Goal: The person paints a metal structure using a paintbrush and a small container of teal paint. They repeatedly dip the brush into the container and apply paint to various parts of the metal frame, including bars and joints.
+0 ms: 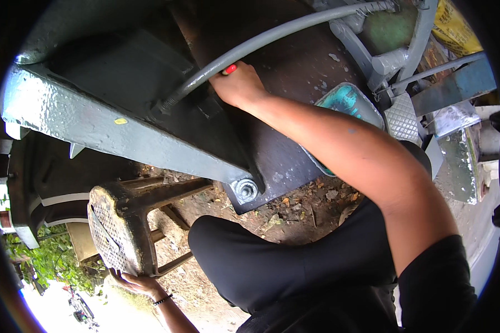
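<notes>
Red-tipped object pokes out from the person's right hand, whose grip is closed around it, just beside a curved gray bar; most of it is hidden by the fingers, so I can't tell what it is. That arm reaches over a dark, paint-spotted panel and partly covers a tray smeared turquoise inside. Down at the lower left, the left hand, with a dark beaded bracelet at the wrist, touches the edge of a worn brown stool with a perforated seat; from where I stand, I can't tell how tightly that grip is closed. The stool's legs point toward the dark-clad knees. A glossy gray beam runs from the upper left to a round metal fitting at the panel's corner, and a small yellow leaf lies on the beam. Dry leaves litter the ground below the panel. Off to the right sits a cross-hatched metal plate, with yellow sacking farther up.
</notes>
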`<move>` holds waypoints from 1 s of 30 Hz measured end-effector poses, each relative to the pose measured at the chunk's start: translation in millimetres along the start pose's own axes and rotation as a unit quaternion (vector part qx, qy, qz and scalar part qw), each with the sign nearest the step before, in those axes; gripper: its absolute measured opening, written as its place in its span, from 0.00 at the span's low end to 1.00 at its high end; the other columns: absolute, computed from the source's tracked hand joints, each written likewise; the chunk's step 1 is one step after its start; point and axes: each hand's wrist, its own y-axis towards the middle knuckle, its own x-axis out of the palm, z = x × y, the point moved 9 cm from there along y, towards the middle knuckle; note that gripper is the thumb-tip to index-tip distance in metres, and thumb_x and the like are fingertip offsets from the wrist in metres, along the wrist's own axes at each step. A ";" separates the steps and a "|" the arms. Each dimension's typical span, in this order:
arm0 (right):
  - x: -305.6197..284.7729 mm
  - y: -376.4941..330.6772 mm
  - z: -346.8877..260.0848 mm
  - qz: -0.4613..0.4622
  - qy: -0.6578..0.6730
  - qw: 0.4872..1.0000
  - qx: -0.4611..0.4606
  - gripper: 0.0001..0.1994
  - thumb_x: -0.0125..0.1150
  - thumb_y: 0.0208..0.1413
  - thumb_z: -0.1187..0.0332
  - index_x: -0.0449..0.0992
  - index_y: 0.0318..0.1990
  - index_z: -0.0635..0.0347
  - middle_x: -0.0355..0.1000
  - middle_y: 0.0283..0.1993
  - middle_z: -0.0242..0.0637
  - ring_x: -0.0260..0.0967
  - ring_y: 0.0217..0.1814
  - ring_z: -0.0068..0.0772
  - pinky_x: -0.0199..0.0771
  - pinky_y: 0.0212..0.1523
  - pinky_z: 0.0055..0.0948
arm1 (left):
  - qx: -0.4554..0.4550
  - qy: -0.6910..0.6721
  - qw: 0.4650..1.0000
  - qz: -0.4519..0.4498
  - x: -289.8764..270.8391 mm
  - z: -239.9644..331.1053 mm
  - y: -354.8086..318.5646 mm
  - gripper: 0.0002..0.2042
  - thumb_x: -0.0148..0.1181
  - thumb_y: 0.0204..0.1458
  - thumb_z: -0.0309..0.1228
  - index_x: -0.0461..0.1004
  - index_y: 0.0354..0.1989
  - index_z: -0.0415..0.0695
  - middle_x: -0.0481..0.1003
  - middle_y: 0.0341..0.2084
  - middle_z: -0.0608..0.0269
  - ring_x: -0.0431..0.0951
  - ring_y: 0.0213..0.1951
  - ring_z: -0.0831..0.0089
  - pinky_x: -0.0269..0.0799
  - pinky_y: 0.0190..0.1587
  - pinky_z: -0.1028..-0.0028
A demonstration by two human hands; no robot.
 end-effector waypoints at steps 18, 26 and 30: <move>-6.6 -13.6 3.5 -0.112 -0.191 0.975 -0.029 0.17 0.55 0.55 0.58 0.83 0.43 0.59 0.79 0.48 0.49 0.77 0.53 0.49 0.75 0.56 0.40 | -0.028 -0.021 0.999 -0.012 -7.6 8.4 -18.0 0.24 0.39 0.68 0.42 0.68 0.61 0.36 0.65 0.61 0.42 0.66 0.63 0.53 0.60 0.70 0.51; 6.9 35.6 1.7 0.117 -0.065 0.984 -0.120 0.17 0.53 0.62 0.60 0.79 0.54 0.55 0.77 0.55 0.45 0.75 0.58 0.47 0.73 0.58 0.38 | -0.006 0.031 0.999 -0.010 -12.5 7.5 -23.3 0.24 0.40 0.67 0.45 0.69 0.61 0.38 0.65 0.61 0.43 0.68 0.61 0.53 0.62 0.68 0.48; 45.0 54.2 11.2 0.035 -0.153 0.982 -0.101 0.19 0.53 0.64 0.58 0.78 0.55 0.57 0.76 0.57 0.48 0.73 0.60 0.50 0.73 0.60 0.38 | -0.023 0.001 1.000 -0.015 -12.9 3.8 -26.1 0.24 0.40 0.67 0.45 0.69 0.60 0.38 0.65 0.60 0.44 0.69 0.59 0.54 0.66 0.66 0.51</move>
